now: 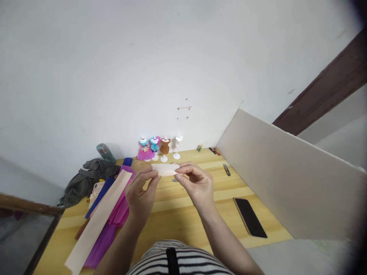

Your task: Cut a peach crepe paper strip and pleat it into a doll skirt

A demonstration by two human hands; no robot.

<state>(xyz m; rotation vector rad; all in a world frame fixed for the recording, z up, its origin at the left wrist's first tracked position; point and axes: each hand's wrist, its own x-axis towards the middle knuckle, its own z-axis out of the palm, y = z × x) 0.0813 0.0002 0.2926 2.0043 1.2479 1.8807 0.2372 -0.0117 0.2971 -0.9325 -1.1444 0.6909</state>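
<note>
Held up over the wooden table is a small pale pink fabric strip [165, 169], stretched level between my two hands. My left hand [142, 191] pinches its left end between thumb and fingers. At the other end, the thumb and forefinger of my right hand [197, 181] grip it the same way. Part of a small metal tool [174, 180] shows on the table behind the strip, mostly hidden. Left of my left hand lies a long pale pink fabric strip [99, 221] on top of magenta and purple fabric [119, 208].
Miniature dress forms [164, 147] stand along the wall, several in small outfits, beside a bare white one [177, 145]. A flask [105, 152] and striped cloth [88, 177] sit at the back left. Thread snips [226, 170] and a phone [250, 217] lie right, near a white partition [283, 175].
</note>
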